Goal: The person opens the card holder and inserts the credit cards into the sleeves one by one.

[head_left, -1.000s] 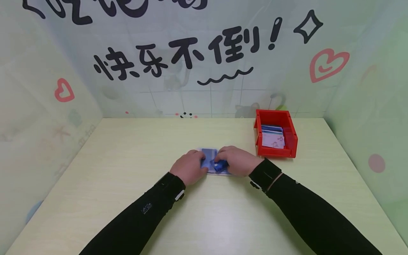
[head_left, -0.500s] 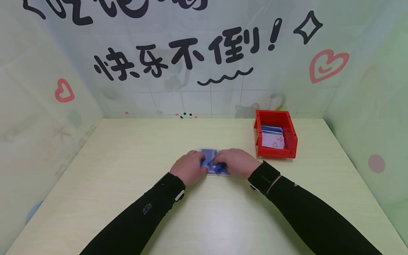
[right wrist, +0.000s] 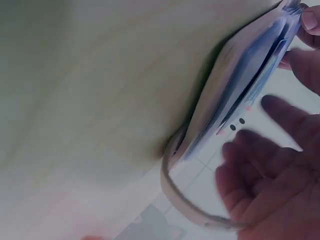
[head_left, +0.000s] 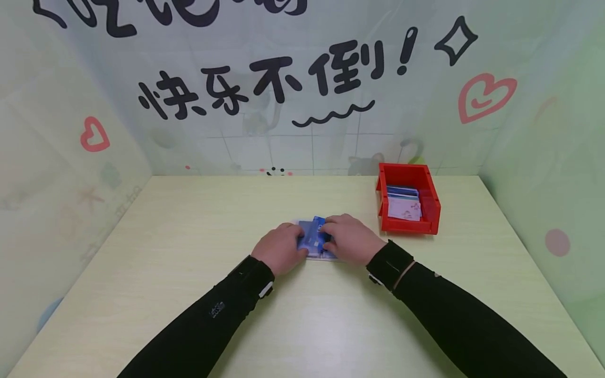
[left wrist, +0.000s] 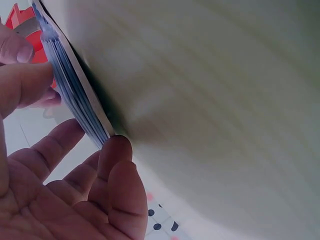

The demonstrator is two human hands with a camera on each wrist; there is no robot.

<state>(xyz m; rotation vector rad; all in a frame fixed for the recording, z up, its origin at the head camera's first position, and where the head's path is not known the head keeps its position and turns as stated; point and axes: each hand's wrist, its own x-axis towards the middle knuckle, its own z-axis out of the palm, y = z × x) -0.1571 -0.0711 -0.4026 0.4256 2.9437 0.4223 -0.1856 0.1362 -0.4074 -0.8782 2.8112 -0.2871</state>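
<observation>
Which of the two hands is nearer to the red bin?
Right. The right hand lies just left of the red bin; the left hand is farther left, beyond the card stack.

Your head view is bright, evenly lit, soft shadows under the sleeves, slight edge bowing. Both wrist views are dimmer, close, blurred; right wrist fingers (right wrist: 280, 165) smear.

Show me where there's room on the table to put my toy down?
Bare table lies left of the left hand, and in front between the sleeves. It is crowded where both hands, the right hand too, meet on the blue cards, and around the red bin.
</observation>
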